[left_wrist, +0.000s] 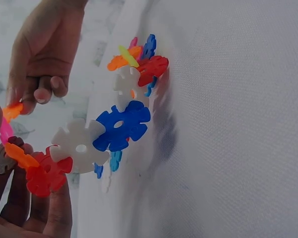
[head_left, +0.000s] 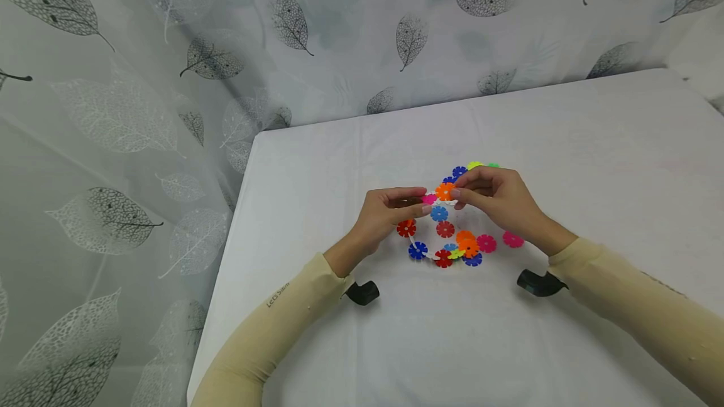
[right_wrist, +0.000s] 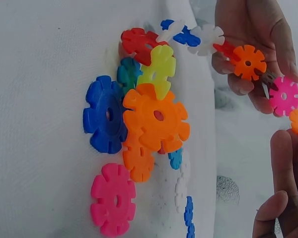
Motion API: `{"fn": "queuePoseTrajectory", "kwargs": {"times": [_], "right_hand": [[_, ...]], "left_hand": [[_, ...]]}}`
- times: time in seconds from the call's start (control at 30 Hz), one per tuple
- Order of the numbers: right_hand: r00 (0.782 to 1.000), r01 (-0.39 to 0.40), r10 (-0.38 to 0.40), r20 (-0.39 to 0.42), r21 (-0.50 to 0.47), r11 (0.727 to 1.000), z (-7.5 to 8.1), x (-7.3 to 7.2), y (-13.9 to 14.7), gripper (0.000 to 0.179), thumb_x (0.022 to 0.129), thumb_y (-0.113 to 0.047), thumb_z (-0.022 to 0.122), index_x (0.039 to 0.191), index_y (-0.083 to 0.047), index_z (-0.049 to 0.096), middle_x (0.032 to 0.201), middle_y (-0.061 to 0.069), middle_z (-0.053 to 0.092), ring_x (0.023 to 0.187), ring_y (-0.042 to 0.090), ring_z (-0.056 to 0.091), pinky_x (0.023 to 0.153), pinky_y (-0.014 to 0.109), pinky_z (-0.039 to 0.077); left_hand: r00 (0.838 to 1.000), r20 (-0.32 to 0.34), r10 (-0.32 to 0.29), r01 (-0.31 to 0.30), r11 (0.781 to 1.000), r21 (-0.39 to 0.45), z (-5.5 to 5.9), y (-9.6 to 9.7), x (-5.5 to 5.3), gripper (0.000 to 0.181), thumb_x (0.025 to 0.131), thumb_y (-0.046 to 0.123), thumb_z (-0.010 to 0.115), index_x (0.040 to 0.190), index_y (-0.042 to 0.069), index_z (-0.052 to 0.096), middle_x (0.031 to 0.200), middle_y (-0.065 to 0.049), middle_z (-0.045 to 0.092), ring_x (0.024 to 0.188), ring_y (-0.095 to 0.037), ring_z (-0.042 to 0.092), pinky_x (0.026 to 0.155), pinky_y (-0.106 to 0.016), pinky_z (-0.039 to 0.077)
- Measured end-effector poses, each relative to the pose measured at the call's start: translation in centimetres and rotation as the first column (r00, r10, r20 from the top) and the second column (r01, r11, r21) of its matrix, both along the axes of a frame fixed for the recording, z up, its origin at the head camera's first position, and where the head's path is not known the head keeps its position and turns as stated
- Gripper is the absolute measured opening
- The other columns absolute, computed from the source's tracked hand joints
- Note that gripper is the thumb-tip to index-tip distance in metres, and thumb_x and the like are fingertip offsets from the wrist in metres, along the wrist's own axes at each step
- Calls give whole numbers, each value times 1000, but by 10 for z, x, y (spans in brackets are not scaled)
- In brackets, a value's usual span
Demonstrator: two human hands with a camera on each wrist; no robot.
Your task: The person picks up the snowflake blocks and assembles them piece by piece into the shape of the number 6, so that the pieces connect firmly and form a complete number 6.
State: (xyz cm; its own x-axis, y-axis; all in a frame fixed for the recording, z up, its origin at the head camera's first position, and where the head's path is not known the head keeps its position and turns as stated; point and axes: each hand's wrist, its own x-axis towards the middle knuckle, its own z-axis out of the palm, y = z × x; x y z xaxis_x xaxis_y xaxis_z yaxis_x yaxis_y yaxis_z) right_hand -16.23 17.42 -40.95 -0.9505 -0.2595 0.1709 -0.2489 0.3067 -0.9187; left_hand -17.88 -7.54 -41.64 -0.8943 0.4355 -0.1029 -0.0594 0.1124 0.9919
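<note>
My left hand (head_left: pixel 384 215) pinches a pink snowflake disc (right_wrist: pixel 283 96) at the end of a chain of interlocked plastic discs. With thumb and fingertips, my right hand (head_left: pixel 500 196) pinches an orange snowflake disc (head_left: pixel 445 191) against the pink one; whether their slots are joined I cannot tell. From the left hand the chain runs down through an orange disc (right_wrist: pixel 249 63), a red disc (left_wrist: pixel 48 171), a white disc (left_wrist: pixel 79 147) and a blue disc (left_wrist: pixel 122 126). It continues to a cluster of red, yellow, orange and blue discs low on the table.
Loose-looking pink discs (head_left: pixel 513 239) lie near the right forearm. A light blue disc (head_left: pixel 439 213) and a red disc (head_left: pixel 445 229) sit inside the loop. Behind the right hand are blue discs (head_left: pixel 459 173) and a yellow disc (head_left: pixel 474 166). A leaf-print curtain (head_left: pixel 339 30) borders the white table (head_left: pixel 305 206).
</note>
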Motion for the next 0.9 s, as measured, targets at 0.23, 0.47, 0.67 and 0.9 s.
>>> {"fn": "queuePoseTrajectory", "kwargs": {"times": [0.23,0.47,0.67,0.9], "right_hand": [[1000,15,-15,1,-20,1000,0,2,-4,20,96,-14,72,108,1,69,98,14,74,82,17,74,82,17,53],[999,33,-32,15,-67,997,-2,4,-9,20,96,-14,71,108,2,68,96,15,75,85,16,75,85,17,53],[999,30,-29,17,-91,995,-4,5,-11,20,96,-13,72,108,2,68,98,15,75,87,16,75,85,19,54],[996,68,-68,-56,-4,998,-6,8,-14,22,93,-16,75,109,-2,70,96,9,75,83,19,74,81,16,53]], "left_hand": [[1000,2,3,-3,1000,-18,-2,-1,0,45,91,20,78,131,2,67,117,-2,73,102,-18,71,88,-31,56],[1000,-5,6,-6,1000,-8,-3,-2,-1,44,92,19,78,131,1,67,118,-3,72,104,-18,69,89,-32,56],[1000,1,7,-7,1000,-11,-3,-1,-1,44,91,20,78,130,3,68,119,-2,72,102,-18,71,89,-32,56],[1000,-10,26,-26,1000,-17,-4,-1,0,39,91,21,79,126,6,72,115,0,74,103,-17,70,88,-32,56]]}}
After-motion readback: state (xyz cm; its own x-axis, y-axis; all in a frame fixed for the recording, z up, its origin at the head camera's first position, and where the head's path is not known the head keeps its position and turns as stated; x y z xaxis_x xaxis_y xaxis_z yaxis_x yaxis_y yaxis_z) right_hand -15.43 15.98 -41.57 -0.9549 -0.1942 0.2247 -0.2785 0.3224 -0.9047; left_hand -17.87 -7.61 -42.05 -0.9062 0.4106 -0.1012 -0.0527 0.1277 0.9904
